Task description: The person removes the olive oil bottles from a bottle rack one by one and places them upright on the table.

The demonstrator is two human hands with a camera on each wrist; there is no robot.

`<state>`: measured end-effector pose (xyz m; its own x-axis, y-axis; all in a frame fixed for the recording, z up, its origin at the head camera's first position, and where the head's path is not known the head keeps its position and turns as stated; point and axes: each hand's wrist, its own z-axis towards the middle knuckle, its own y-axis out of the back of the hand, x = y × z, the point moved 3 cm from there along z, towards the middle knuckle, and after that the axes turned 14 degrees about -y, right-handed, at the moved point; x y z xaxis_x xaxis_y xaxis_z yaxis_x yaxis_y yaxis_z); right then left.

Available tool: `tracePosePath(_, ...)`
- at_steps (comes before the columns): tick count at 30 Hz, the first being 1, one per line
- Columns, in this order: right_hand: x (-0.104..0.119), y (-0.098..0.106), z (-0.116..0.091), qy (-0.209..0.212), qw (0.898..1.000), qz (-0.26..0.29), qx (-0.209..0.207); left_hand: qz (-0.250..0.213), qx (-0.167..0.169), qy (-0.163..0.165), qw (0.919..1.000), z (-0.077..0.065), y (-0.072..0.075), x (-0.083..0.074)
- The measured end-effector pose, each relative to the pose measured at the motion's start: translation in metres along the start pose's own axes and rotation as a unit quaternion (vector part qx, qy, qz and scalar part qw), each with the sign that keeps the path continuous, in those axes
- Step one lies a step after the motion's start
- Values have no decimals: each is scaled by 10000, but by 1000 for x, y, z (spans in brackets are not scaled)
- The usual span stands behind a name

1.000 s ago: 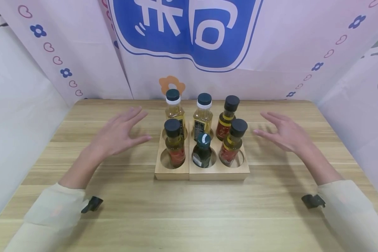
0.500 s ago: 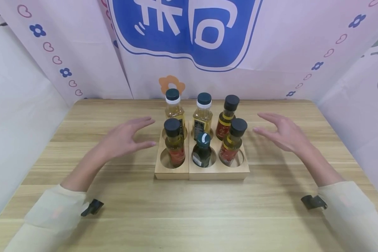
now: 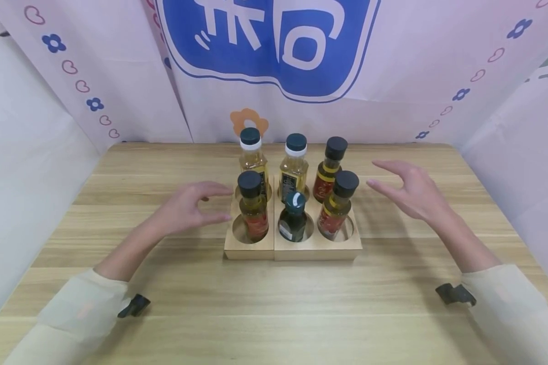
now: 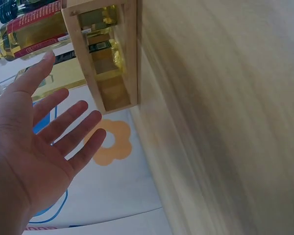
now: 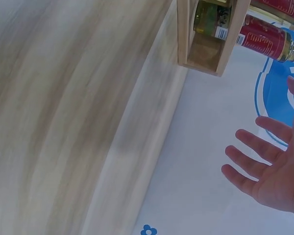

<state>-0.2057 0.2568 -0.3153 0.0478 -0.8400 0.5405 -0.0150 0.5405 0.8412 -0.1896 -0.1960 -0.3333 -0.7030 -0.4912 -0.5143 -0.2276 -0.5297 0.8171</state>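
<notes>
Two wooden bottle racks stand side by side mid-table, a narrow left one (image 3: 248, 252) and a wider right one (image 3: 317, 253). In the left rack are a black-capped, red-labelled bottle (image 3: 257, 226) in front and a green-capped bottle of pale oil (image 3: 250, 161) behind. The right rack bears another pale oil bottle (image 3: 294, 165), a small dark green-capped bottle (image 3: 293, 223) and two red-labelled bottles, one at the back (image 3: 324, 183) and one in front (image 3: 332, 220). My left hand (image 3: 182, 208), fingers extended, hovers beside the left rack, holding nothing. My right hand (image 3: 415, 192) is apart from the right rack, also holding nothing.
The wooden table (image 3: 274, 314) reaches back to a white cloth backdrop (image 3: 392, 121) with a blue emblem (image 3: 265, 50). Cloth also hangs along both sides. A dark strap piece (image 3: 134, 305) sticks out at the left cuff, and another (image 3: 455, 294) at the right.
My left hand has moved right and a little toward me, closer to the left rack. The right hand has shifted slightly left. Bottles and racks have stayed in place.
</notes>
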Motion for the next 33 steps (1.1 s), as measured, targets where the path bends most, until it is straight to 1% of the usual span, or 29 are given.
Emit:
tracePosePath(4, 4, 0, -3, 88, 9999, 98, -69, 16, 74, -50, 10000, -2, -3, 1)
tracePosePath(10, 12, 0, -6, 216, 9986, 430, -199, -81, -30, -290, 9995, -3, -7, 1)
tracePosePath(16, 17, 3, -9, 340, 9957, 766, -406, -161, 6, -205, 9997, -5, -10, -1)
tracePosePath(20, 20, 4, -10, 434, 9945, 837, -452, -202, -38, -270, 9994, -5, -10, -1)
tracePosePath(26, 20, 1, -11, 469, 9947, 875, -261, -225, -153, -349, 9990, -5, -6, -3)
tracePosePath(33, 18, -6, -14, 686, 9947, 764, -25, -374, -395, -269, 9982, -4, 2, -8)
